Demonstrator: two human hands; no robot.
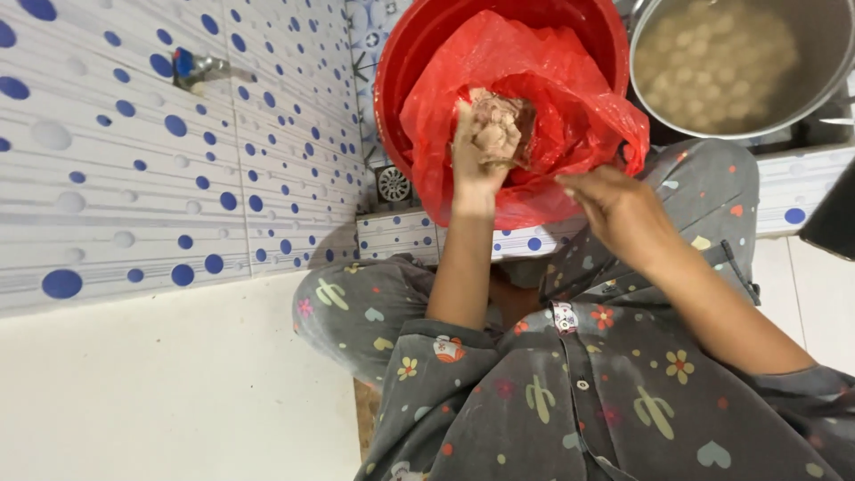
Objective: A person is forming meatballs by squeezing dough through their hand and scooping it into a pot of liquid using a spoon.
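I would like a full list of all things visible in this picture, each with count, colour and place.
Basin: one, red, top centre.
Plastic bag: one, red, inside the basin.
Paste lump: one, pinkish-brown, in the left hand, over the bag.
Metal pot: one, silver, top right, holding pale balls in liquid.
Floor drain: one, metal, left of the basin.
Tap: one, blue-handled, on the dotted tile wall.
Left hand: squeezing the paste.
Right hand: at the bag's edge.

We see white floor (pixel 160 392) | red tub (pixel 401 53) on the tiled step (pixel 396 233) | steel pot (pixel 828 62) just right of the tub | drain (pixel 393 183) below the tub's left rim.
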